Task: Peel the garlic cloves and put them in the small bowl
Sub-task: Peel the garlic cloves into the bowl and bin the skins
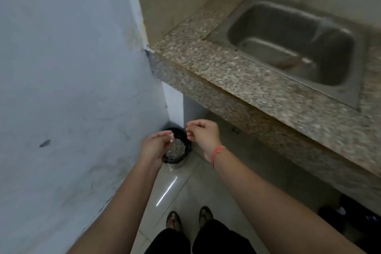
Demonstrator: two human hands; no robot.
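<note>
Garlic peel (171,137), a small scrap, is pinched at the tips of the left hand (153,147), directly above a black-lined bin (177,163) on the floor (185,192) beside the wall (61,68). Right hand (203,134) hovers near, fingers curled; contents cannot be determined.

Bare from forearm to fingertip on both sides, left hand (153,147) and right hand (203,134) alike. Round the right wrist, a thin orange-pink cord bracelet (218,151). On both legs, loose black fabric trousers (216,237). On the feet, dark open thong sandals (174,220), toes showing.
</note>
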